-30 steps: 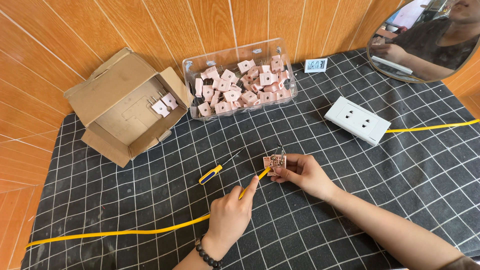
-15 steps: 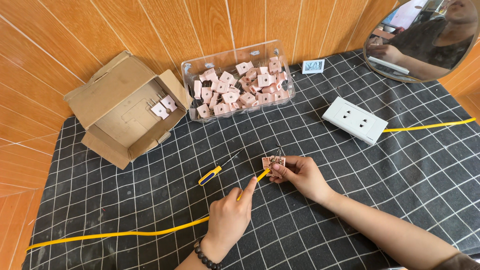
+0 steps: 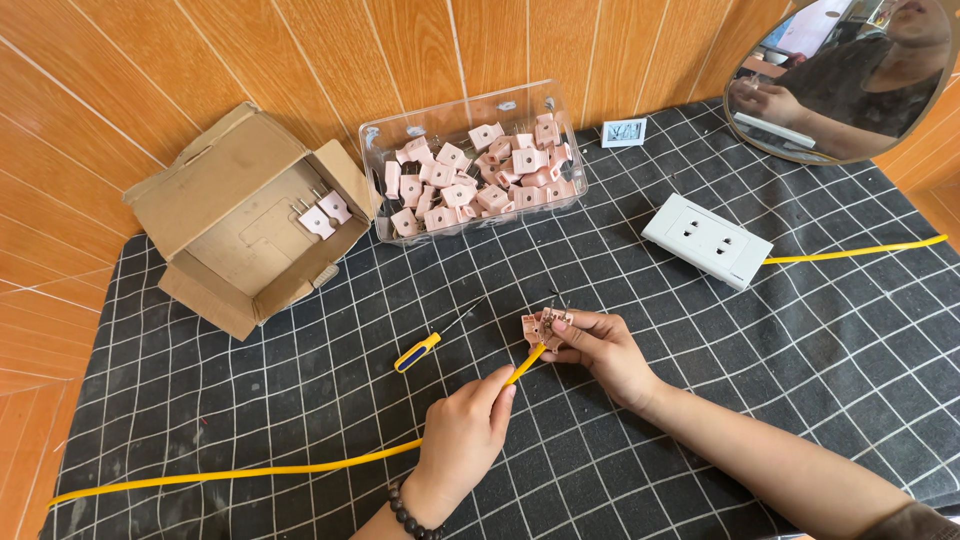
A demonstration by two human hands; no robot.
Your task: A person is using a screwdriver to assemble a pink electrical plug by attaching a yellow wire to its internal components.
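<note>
Right hand (image 3: 600,345): grip closed on pink plug (image 3: 540,326), held just above tabletop (image 3: 760,380). Left hand (image 3: 465,430): grip pinched on yellow cable (image 3: 527,363) meeting the plug. Screwdriver (image 3: 420,350) lies near; clear tub (image 3: 570,160), cardboard box (image 3: 230,190) and white socket (image 3: 707,240) farther off
</note>
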